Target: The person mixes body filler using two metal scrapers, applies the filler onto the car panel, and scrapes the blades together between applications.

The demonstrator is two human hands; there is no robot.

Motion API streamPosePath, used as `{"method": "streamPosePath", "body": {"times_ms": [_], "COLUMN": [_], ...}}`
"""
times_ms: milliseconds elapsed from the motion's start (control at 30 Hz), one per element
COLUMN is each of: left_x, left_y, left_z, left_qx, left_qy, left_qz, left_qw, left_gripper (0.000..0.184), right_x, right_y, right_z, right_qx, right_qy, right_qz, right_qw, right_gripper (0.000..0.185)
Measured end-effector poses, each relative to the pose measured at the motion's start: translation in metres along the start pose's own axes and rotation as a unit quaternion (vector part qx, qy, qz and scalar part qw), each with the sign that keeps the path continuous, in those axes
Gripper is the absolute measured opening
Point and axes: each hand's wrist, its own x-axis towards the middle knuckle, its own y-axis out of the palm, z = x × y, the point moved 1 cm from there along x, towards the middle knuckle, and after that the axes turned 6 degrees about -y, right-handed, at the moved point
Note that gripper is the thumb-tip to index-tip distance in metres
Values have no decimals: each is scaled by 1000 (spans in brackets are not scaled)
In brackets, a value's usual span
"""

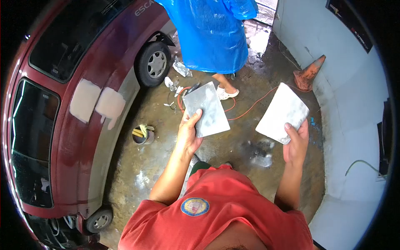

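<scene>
My left hand (189, 132) is closed on a grey rectangular sheet (210, 104), its thumb lying across the front face. The sheet is smudged with white and looks thin and flat. On the other side, my right hand (296, 141) grips a whitish rectangular sheet (280, 109) by its lower corner, thumb on top. Grey smears mark its face. Both sheets are held up apart from each other, tilted, in front of my red shirt. What they are made of I cannot tell.
At left stands a maroon van (79, 146) with two pale filler patches (85, 100) on its side. A person in a blue raincoat (210, 37) is ahead. A bucket (143, 135), an orange hose (254, 105) and a traffic cone (308, 75) are on the wet floor. A wall (346, 125) bounds the right.
</scene>
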Motion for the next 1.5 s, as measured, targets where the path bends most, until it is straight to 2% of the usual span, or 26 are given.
{"method": "streamPosePath", "body": {"times_ms": [100, 167, 233, 300, 400, 500, 633, 733, 833, 867, 967, 1000, 1100, 1167, 1300, 1333, 1400, 1433, 1500], "left_x": [1, 12, 15, 9, 0, 1, 4, 6, 8, 1, -8, -3, 10, 10, 6, 7, 7, 7, 5], "left_y": [17, 21, 31, 50, 71, 75, 75, 66, 58, 62, 74, 70, 63, 64, 74, 75, 75, 76, 82], "left_z": [7, 23, 37, 41, 45, 49, 51, 52, 48, 37, -1, -17, -30, -31, -32, -30, -25, -24, -22], "left_qx": [58, 81, 94, 91, 51, 43, 29, 24, 29, 12, 169, 270, 420, 446, 504, 511, 525, 508, 474], "left_qy": [-7, 22, 38, 18, -4, -16, -25, -22, -33, -61, 85, 78, 60, 22, -11, -4, 9, 5, -1], "left_qz": [-2, 22, 48, 64, 78, 54, 41, 38, 46, 85, 135, 175, 223, 231, 266, 267, 266, 272, 282], "left_qw": [998, 996, 994, 994, 996, 997, 998, 999, 998, 994, 973, 944, 878, 864, 822, 817, 808, 817, 834], "left_gripper": [42, 47, 46, 42, 37, 34, 30, 30, 30, 38, 46, 49, 46, 46, 46, 46, 46, 46, 46], "right_x": [-8, -17, -26, -39, -44, -44, -33, -22, -12, -9, -3, -4, 4, 15, 38, 38, 31, 28, 13], "right_y": [-16, -11, 15, 28, 33, 31, 23, 2, -20, -27, -66, -67, -69, -60, -42, -34, -25, -19, -12], "right_z": [-8, -10, -11, 2, -4, -10, -25, -54, -66, -59, -86, -79, -31, -2, 15, 14, 14, 12, -1], "right_qx": [-36, -133, -187, -292, -348, -376, -451, -424, -454, -590, -530, -486, -376, -242, -293, -350, -449, -496, -470], "right_qy": [-59, -187, -357, -403, -436, -407, -402, -374, -339, -279, -134, -120, 45, -1, -54, -70, -33, -13, -34], "right_qz": [-11, 77, 194, 278, 342, 314, 303, 269, 256, 296, 301, 271, 157, 164, 187, 179, 231, 256, 265], "right_qw": [998, 970, 894, 822, 756, 771, 737, 780, 784, 698, 781, 823, 912, 956, 936, 917, 863, 830, 841], "right_gripper": [50, 50, 48, 55, 52, 45, 55, 58, 59, 61, 65, 51, 37, 34, 35, 31, 31, 32, 36]}}
